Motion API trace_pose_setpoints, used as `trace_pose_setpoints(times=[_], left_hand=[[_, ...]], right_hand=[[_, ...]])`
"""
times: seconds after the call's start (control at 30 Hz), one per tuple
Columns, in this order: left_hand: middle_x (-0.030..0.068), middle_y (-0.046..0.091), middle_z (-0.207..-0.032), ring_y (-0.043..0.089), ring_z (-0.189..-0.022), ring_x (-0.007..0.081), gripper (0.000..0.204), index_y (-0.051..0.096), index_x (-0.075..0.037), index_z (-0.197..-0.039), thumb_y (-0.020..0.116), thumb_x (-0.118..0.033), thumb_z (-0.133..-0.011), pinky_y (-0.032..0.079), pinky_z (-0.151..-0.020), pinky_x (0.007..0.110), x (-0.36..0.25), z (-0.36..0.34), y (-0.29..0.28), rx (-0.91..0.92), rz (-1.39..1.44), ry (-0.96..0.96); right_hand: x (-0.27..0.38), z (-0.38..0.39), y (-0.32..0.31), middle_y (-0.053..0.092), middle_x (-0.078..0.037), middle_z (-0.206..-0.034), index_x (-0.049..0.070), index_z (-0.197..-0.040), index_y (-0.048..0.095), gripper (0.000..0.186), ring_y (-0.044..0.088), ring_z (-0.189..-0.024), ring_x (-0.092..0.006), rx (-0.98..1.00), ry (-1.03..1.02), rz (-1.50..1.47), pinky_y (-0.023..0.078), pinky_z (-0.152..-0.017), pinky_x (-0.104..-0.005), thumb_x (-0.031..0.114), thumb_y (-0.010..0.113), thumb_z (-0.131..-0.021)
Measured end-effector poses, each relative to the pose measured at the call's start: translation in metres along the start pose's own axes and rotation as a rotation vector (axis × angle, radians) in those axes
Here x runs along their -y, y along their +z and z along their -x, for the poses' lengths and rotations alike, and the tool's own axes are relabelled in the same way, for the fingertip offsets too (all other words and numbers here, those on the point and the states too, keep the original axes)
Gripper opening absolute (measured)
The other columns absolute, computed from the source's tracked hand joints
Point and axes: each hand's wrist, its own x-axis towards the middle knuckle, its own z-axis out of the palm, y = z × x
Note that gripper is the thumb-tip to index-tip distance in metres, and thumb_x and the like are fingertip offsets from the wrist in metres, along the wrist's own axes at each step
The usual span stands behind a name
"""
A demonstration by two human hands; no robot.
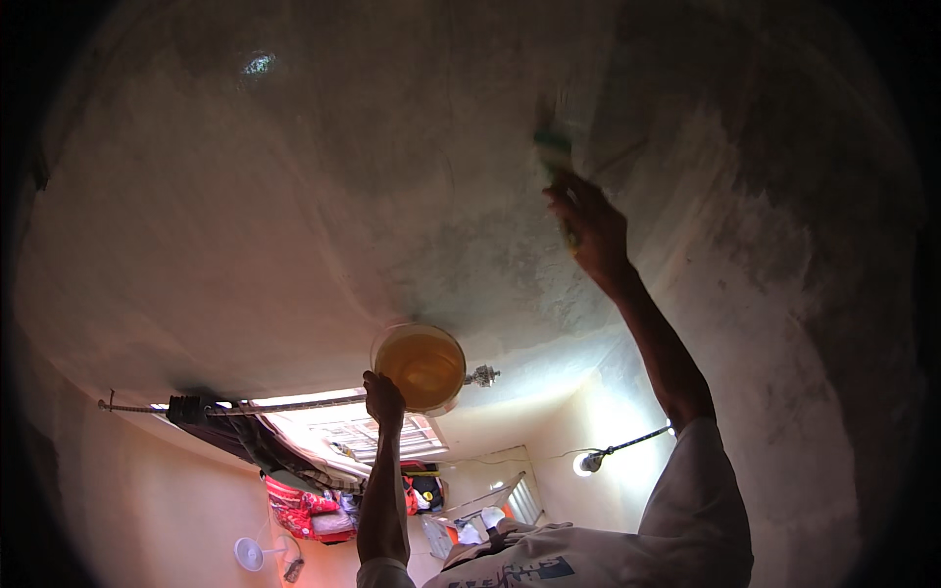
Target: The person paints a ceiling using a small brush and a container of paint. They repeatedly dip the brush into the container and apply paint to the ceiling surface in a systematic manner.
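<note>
My right hand (593,230) is raised and closed round the handle of a paintbrush (552,149). The brush is smeared by motion, its head close to or against a grey, patchy plastered surface (470,176); I cannot tell whether the bristles touch. Lower and to the left, my left hand (384,400) grips the rim of a round tub (421,367) with a pale edge and a yellowish-brown middle. Some of its fingers are hidden. Darker, damp-looking patches spread over the plaster around the brush.
A rod (284,405) with dark cloth (235,431) hanging from it runs left of the tub, beside a barred window (392,436). A lit bulb (588,463) is at lower right. Red bundles (309,510) and a white fan (249,555) lie lower left.
</note>
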Motion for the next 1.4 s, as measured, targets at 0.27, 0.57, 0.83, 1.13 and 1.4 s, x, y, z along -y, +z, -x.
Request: trace_pose_setpoints(times=[0.27, 0.57, 0.83, 1.13, 1.4], left_hand=[[0.0255, 0.058, -0.101, 0.062, -0.087, 0.0445, 0.026, 0.040, -0.001, -0.105, 0.041, -0.026, -0.098, 0.051, -0.072, 0.052, -0.001, 0.001, -0.003, 0.020, 0.010, 0.004], [0.0246, 0.058, -0.101, 0.063, -0.086, 0.0434, 0.026, 0.041, -0.001, -0.105, 0.042, -0.026, -0.098, 0.051, -0.071, 0.051, 0.005, -0.002, 0.003, -0.007, 0.007, 0.034], [0.0244, 0.058, -0.101, 0.063, -0.085, 0.0438, 0.026, 0.041, -0.001, -0.105, 0.041, -0.026, -0.098, 0.051, -0.071, 0.052, 0.001, -0.002, 0.003, 0.001, -0.005, -0.001], [0.0246, 0.058, -0.102, 0.063, -0.085, 0.0439, 0.027, 0.041, -0.001, -0.105, 0.041, -0.027, -0.098, 0.051, -0.071, 0.052, 0.004, -0.003, 0.003, 0.003, -0.003, 0.015], [0.0251, 0.058, -0.102, 0.063, -0.086, 0.0436, 0.026, 0.041, 0.000, -0.105, 0.041, -0.026, -0.098, 0.051, -0.070, 0.052, 0.001, 0.000, 0.001, 0.003, 0.010, 0.018]], right_hand=[[0.010, 0.022, -0.002, 0.067, -0.007, -0.108, 0.012, -0.103, 0.064, 0.029, 0.067, -0.090, -0.0227, 0.208, 0.136, -0.288, 0.056, -0.075, -0.0313, 0.004, 0.073, -0.076], [-0.035, -0.056, -0.032, 0.067, -0.007, -0.107, 0.010, -0.105, 0.066, 0.026, 0.066, -0.097, -0.0205, 0.088, 0.168, -0.248, 0.053, -0.082, -0.0299, 0.002, 0.070, -0.080], [-0.021, -0.051, -0.015, 0.066, -0.006, -0.111, 0.013, -0.105, 0.066, 0.031, 0.065, -0.098, -0.0228, -0.179, 0.018, 0.002, 0.054, -0.081, -0.0317, 0.001, 0.070, -0.076], [0.005, -0.021, -0.008, 0.067, -0.007, -0.108, 0.011, -0.104, 0.065, 0.027, 0.066, -0.092, -0.0195, 0.150, 0.109, -0.295, 0.055, -0.076, -0.0304, 0.005, 0.072, -0.078], [-0.048, -0.086, -0.027, 0.069, -0.008, -0.100, 0.011, -0.101, 0.069, 0.020, 0.068, -0.089, -0.0221, -0.041, 0.301, -0.401, 0.053, -0.077, -0.0318, 0.013, 0.071, -0.081]])
